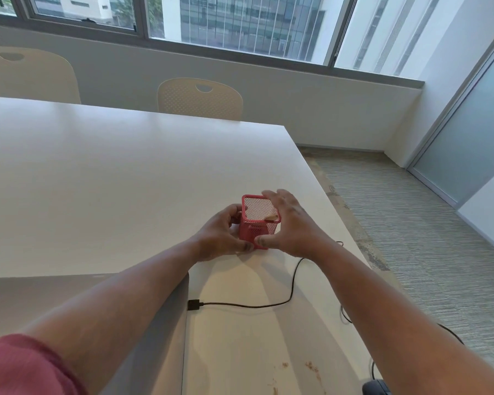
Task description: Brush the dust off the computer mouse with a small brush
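A red mesh pen holder (pixel 258 223) stands on the white table (pixel 111 181). A pale wooden tip, perhaps the brush handle (pixel 271 216), shows inside it at the right rim. My left hand (pixel 221 238) grips the holder's left side. My right hand (pixel 290 226) wraps its right side, fingers spread over the rim, thumb at the lower front. A dark rounded object, perhaps the computer mouse (pixel 376 387), peeks in at the bottom edge beside my right forearm.
A closed grey laptop (pixel 143 323) lies under my left forearm, with a black plug and cable (pixel 240 305) running right off the table edge. Two cream chairs (pixel 200 99) stand at the far side. Brown specks (pixel 311 367) mark the near tabletop.
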A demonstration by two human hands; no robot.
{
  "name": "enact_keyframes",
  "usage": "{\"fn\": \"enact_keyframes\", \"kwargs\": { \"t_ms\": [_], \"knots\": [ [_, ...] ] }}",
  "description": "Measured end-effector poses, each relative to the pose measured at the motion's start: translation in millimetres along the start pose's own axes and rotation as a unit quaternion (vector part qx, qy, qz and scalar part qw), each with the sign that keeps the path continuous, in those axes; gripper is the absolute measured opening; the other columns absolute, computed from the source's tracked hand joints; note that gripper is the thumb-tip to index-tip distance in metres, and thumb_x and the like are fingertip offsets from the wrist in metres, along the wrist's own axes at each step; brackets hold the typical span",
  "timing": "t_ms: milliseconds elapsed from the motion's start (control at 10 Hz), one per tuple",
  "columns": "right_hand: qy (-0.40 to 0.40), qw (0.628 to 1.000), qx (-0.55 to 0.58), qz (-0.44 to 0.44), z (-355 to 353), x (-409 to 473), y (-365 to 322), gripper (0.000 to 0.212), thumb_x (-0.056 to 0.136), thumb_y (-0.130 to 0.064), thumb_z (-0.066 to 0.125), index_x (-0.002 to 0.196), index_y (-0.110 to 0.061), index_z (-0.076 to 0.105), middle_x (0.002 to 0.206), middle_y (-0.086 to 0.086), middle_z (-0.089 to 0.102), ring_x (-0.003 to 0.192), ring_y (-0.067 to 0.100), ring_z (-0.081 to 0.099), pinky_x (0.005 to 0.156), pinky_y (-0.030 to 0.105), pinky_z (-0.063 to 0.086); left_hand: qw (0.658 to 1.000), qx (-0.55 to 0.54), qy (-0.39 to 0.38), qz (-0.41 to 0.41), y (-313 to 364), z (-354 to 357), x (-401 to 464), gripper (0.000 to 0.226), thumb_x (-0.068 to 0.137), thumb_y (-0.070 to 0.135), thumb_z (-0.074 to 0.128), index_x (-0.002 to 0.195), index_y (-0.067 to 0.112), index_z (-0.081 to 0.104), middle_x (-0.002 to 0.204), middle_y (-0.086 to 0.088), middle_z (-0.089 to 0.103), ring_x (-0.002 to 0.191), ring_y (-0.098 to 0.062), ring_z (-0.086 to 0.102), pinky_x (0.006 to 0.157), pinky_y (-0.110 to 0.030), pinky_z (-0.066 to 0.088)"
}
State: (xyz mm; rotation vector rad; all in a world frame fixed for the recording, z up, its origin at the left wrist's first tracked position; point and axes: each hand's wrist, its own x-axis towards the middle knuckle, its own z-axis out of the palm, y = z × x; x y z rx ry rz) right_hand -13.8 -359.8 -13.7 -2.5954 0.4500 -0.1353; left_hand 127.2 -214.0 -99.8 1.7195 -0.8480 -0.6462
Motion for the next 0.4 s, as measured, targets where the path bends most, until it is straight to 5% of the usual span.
{"fn": "enact_keyframes", "kwargs": {
  "t_ms": [200,400],
  "knots": [
    [0.015,0.998,-0.062,0.001,-10,-18,-7,0.123,0.069,-0.069,0.079,0.159,-0.044,0.000,0.173,-0.001,-0.012,0.159,0.030,0.001,0.121,0.059,0.015,0.994,0.103,-0.011,-0.036,19,-20,-19,0.119,0.069,0.019,0.100,0.163,0.025,0.027,0.149,0.000,0.049,0.136,-0.016,0.046,0.112,-0.034,0.044],
    [0.071,0.995,-0.056,-0.047,-22,-31,-39,0.106,0.082,-0.079,0.056,0.161,-0.039,-0.001,0.173,-0.001,-0.011,0.159,0.022,-0.007,0.121,0.056,0.008,0.976,0.205,0.077,0.014,70,-47,-59,0.096,0.087,0.021,0.085,0.164,0.018,0.027,0.165,-0.008,0.037,0.151,-0.025,0.038,0.119,-0.038,0.039]
  ]
}}
